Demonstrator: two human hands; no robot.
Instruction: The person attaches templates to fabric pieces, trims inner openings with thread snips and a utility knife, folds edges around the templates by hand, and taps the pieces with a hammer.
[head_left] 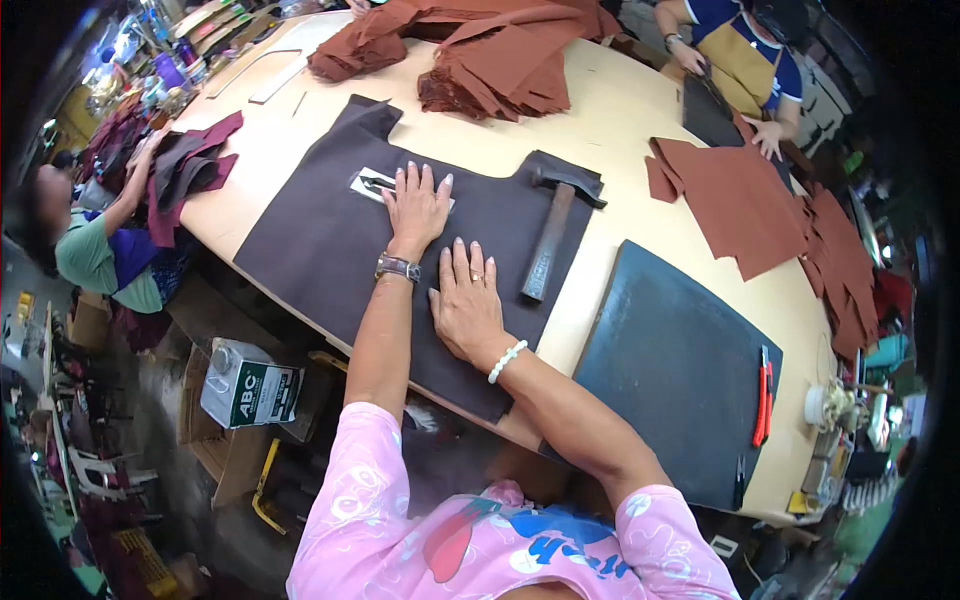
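A large dark brown cut piece of material [310, 230] lies spread over the near edge of the table. My left hand [416, 208] is stretched flat over a small white card-like piece [370, 184] with a dark tool on it, partly hidden by the fingers. Just to its right, my right hand [468, 305] rests flat on the dark piece, fingers extended. Neither hand grips anything. A hammer [548, 240] with a worn handle lies on the same piece, right of my hands, its head pointing away from me.
A black mat [660, 370] carries a red cutter [763, 400]. Reddish-brown pieces [740, 205] are stacked at right, with more piles [500, 65] at the back. Co-workers stand at left [110, 240] and far right [745, 60]. A metal can [250, 385] stands below the table.
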